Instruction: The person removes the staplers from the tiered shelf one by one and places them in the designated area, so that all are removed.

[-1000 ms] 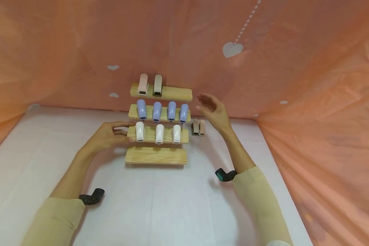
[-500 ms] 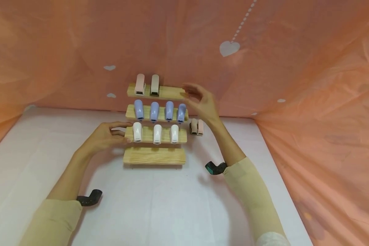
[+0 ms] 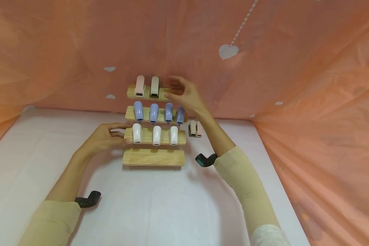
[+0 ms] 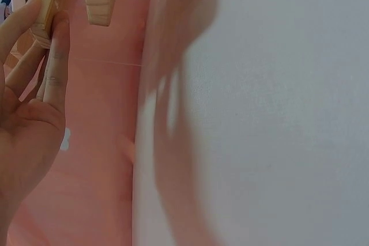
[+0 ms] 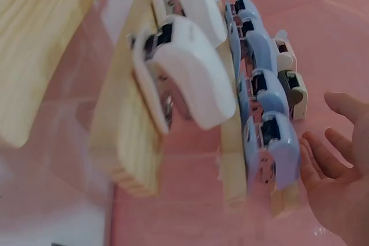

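Compared with a second ago, my right hand point(image 3: 187, 95) is farther left, over the right end of the top shelf point(image 3: 147, 92) instead of beyond its edge. Its fingers bend loosely, apart from the thumb, and grasp nothing; I cannot tell whether they touch the board. Nearest is the grey stapler point(image 3: 154, 86), left of that shelf's middle, with the pink stapler point(image 3: 139, 84) nearer the left edge. Both look light, stiff and smooth; I judge the sides the surest hold, since the hinged top may give. My left hand point(image 3: 104, 138) pinches the third shelf point(image 3: 147, 136) at its left edge. The left wrist view shows thumb and fingers on opposite faces, hidden from the head view; the right wrist view shows the white staplers point(image 5: 193, 67) side-on, gaps visible.
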Motion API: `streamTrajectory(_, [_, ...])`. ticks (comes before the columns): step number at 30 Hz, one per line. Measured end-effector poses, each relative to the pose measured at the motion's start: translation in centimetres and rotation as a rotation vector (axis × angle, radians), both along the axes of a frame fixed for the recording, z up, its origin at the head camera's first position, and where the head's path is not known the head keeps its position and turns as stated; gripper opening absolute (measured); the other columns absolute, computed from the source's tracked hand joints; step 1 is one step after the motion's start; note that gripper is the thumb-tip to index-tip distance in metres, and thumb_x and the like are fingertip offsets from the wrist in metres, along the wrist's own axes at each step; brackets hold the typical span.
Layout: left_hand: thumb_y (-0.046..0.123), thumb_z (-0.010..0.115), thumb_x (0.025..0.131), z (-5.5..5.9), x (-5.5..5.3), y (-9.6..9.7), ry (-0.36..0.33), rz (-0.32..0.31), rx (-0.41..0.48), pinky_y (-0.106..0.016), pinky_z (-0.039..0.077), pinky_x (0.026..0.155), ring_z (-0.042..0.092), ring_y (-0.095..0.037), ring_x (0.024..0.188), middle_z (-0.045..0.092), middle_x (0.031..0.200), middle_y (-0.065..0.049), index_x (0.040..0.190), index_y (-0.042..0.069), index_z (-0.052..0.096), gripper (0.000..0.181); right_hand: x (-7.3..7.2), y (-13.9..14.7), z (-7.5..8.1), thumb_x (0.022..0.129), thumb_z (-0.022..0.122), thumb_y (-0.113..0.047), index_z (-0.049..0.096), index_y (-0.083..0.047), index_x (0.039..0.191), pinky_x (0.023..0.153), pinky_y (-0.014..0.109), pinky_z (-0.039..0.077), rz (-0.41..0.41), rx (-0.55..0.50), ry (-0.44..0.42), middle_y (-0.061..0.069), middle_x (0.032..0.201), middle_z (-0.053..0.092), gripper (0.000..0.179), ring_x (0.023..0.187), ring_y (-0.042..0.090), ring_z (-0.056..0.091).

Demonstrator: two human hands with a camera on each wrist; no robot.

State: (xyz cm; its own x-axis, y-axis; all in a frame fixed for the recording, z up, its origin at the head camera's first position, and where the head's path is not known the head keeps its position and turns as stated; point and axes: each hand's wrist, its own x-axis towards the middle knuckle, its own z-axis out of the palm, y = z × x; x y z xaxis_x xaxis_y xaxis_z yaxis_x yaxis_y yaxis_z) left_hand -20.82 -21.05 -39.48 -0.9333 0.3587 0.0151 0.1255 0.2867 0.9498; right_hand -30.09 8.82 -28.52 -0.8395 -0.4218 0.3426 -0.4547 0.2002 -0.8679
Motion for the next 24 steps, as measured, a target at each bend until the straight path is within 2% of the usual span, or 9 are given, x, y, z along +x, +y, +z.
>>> streamTrajectory(5, [0.011,0.080,0.084,-0.1,-0.3,0.2,-0.003,0.005,-0.025,-0.022,0.054,0.079,0.070,-0.010,0.094,0.070,0.112,-0.021,0.138,0.000,0.055,0.060,-0.6,-0.6,0.5,0.087,0.076,-0.006,0.049,0.000,0.142,0.100,0.027,0.046,0.008,0.058,-0.034,0.017,0.137,0.056,0.062,0.122,0.027,0.058])
streamTrajectory(10, [0.015,0.083,0.081,-0.1,-0.6,0.8,-0.046,0.011,-0.061,-0.022,0.052,0.081,0.069,-0.011,0.094,0.071,0.110,-0.018,0.138,0.004,0.056,0.064,-1.2,-0.9,0.8,0.085,0.077,-0.006,0.046,-0.001,0.145,0.102,0.029,0.046,0.006,0.116,-0.079,0.014,0.141,0.053,0.067,0.124,0.026,0.056])
streamTrajectory(13, [0.017,0.084,0.081,0.0,-0.6,0.9,-0.039,0.019,-0.061,-0.021,0.052,0.080,0.070,-0.011,0.093,0.072,0.106,-0.018,0.137,0.003,0.057,0.065,-1.4,-1.3,1.0,0.084,0.079,-0.011,0.043,-0.004,0.147,0.102,0.029,0.045,0.006,0.182,-0.069,0.013,0.142,0.053,0.073,0.125,0.024,0.055])
streamTrajectory(17, [0.013,0.082,0.082,0.0,-0.7,0.7,-0.010,0.007,-0.026,-0.021,0.053,0.079,0.070,-0.010,0.092,0.071,0.108,-0.019,0.137,0.000,0.056,0.062,-1.6,-2.0,1.1,0.081,0.083,-0.021,0.043,-0.012,0.149,0.098,0.024,0.046,-0.041,0.281,-0.045,0.006,0.144,0.051,0.079,0.123,0.017,0.055])
streamTrajectory(24, [0.010,0.081,0.083,0.1,-0.6,0.7,-0.020,0.008,-0.004,-0.021,0.054,0.078,0.070,-0.008,0.091,0.070,0.109,-0.021,0.137,0.000,0.055,0.061,-2.0,-2.7,0.8,0.080,0.085,-0.024,0.045,-0.012,0.148,0.092,0.022,0.048,-0.078,0.325,0.006,0.006,0.141,0.054,0.080,0.119,0.017,0.058])
